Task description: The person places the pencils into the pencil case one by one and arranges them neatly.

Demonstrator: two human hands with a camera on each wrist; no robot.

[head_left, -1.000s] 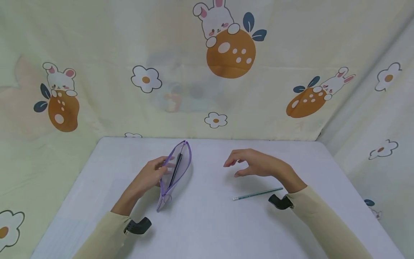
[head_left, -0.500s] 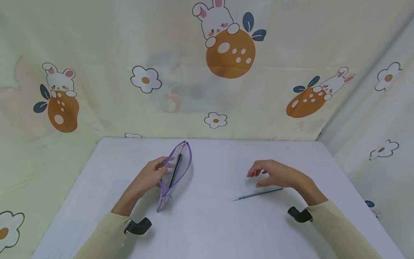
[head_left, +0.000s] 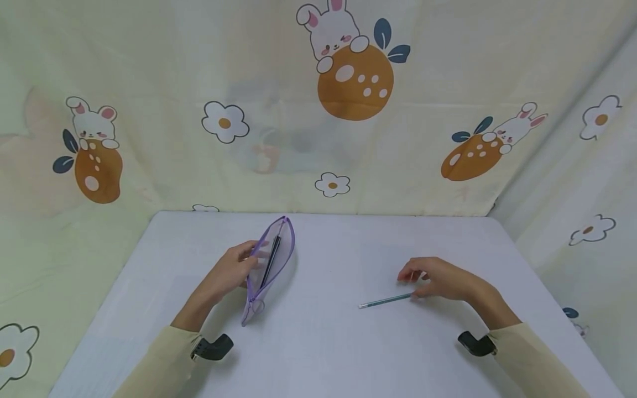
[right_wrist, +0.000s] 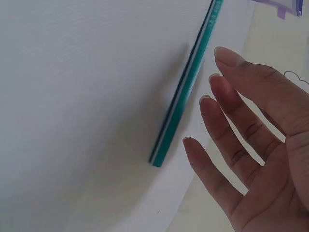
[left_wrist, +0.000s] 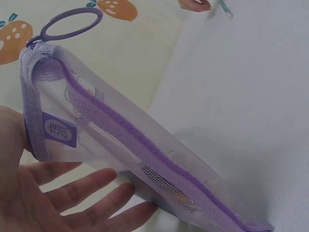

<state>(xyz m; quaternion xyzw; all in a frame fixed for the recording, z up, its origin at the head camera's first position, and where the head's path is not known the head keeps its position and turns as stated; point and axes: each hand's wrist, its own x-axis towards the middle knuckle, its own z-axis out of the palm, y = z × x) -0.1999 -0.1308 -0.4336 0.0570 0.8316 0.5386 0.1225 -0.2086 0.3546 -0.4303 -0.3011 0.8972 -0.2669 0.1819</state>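
Observation:
My left hand (head_left: 233, 272) holds a translucent mesh pencil case (left_wrist: 118, 120) with purple trim, its thumb at one side and its fingers seen through the mesh. The case stands tilted with its mouth spread. Inside lies a dark pen-like stick (head_left: 271, 261). A purple ring (left_wrist: 72, 23) hangs at the end of the case. My right hand (head_left: 445, 281) hovers over the right end of a teal pencil (head_left: 385, 300), which lies on the table. Its fingers are loosely bent, and in the right wrist view (right_wrist: 256, 130) a gap shows between them and the pencil.
The white table (head_left: 328, 354) lies under both hands. A pale curtain (head_left: 278, 143) printed with rabbits and flowers hangs behind it and along the sides. Black wrist cameras (head_left: 213, 347) sit at both cuffs.
My right hand has moved right and toward me, lowering to the pencil's right end. My left hand and the pencil case have stayed in place, and the pencil has not moved.

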